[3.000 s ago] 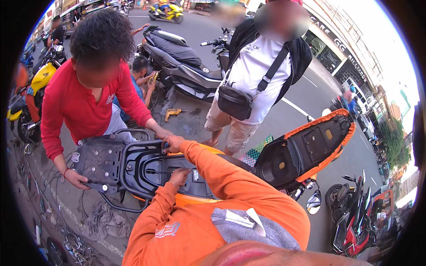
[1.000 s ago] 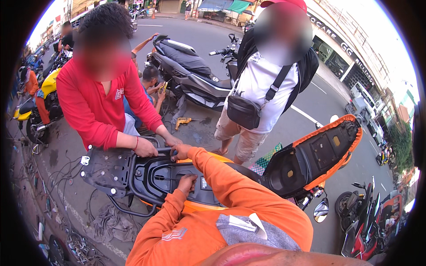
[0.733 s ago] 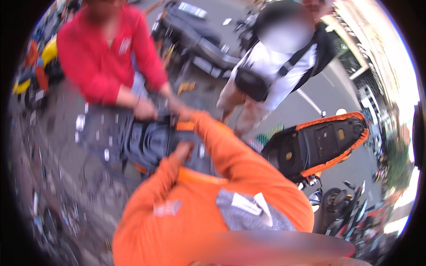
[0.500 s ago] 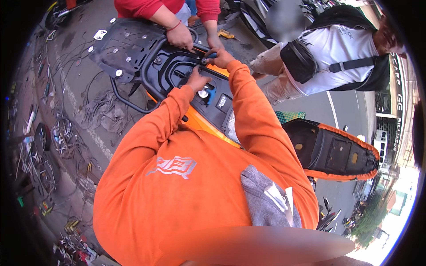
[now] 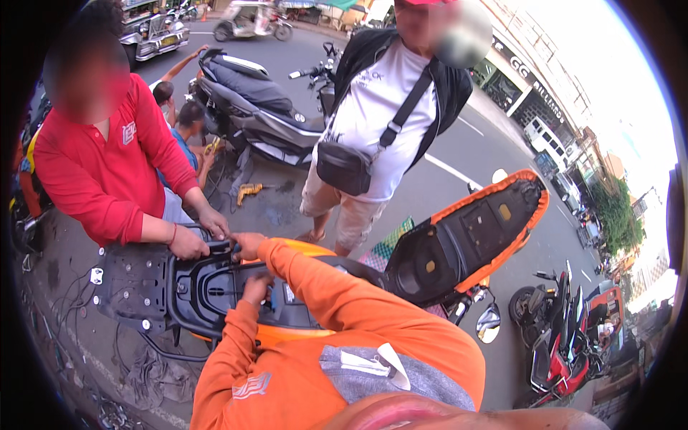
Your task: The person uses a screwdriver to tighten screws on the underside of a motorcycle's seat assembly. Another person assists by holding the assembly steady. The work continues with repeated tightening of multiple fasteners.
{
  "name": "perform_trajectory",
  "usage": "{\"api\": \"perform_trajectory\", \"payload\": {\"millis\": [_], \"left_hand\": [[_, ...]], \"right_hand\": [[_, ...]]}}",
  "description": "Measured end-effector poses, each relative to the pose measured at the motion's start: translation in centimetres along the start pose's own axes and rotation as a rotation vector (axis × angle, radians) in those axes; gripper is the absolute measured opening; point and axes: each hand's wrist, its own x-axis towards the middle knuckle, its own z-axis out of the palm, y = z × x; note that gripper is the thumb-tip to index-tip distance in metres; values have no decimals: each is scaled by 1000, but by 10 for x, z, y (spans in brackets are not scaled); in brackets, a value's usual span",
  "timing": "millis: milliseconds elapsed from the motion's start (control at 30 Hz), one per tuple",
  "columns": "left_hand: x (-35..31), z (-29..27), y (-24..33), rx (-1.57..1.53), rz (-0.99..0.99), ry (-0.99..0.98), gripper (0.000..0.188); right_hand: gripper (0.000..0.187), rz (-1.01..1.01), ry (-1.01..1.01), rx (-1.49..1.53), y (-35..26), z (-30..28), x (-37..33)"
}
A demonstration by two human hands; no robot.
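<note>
Blk rack (image 5: 134,278) looks stiff, prob. hvy, best held by side tube (image 5: 218,246); R grip (image 5: 247,245) & L grip (image 5: 256,289) half-curled, contents unclear.

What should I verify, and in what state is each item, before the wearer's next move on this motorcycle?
1. Seat raised off the rear section: ok, it stands open, underside showing.
2. Left hand gripping securely: cannot tell, its hold is mostly hidden.
3. Right hand well clear of others: not ok, the red-sleeved co-worker's nearer hand is right beside it.
4. Black plate fully fastened: cannot tell, its fixings are too small to judge.
5. Yellow drill out of the way: ok, it lies on the ground beyond the motorcycle.
</note>
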Motion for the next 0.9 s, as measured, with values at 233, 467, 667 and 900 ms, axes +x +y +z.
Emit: {"api": "perform_trajectory", "payload": {"millis": [233, 467, 667, 900], "left_hand": [[-14, 22, -4, 23, -118, -81, 23], [-18, 11, -6, 18, -120, -25, 26], [-19, 10, -5, -60, -102, 5, 25], [-16, 14, -10, -86, -109, 24, 29]], "right_hand": [[47, 80, 15, -78, -10, -5, -7], [37, 103, 120, -81, -6, 2, -9], [40, 111, 94, -78, -8, 3, -6], [52, 35, -76, -31, -8, -14, -7]]}}
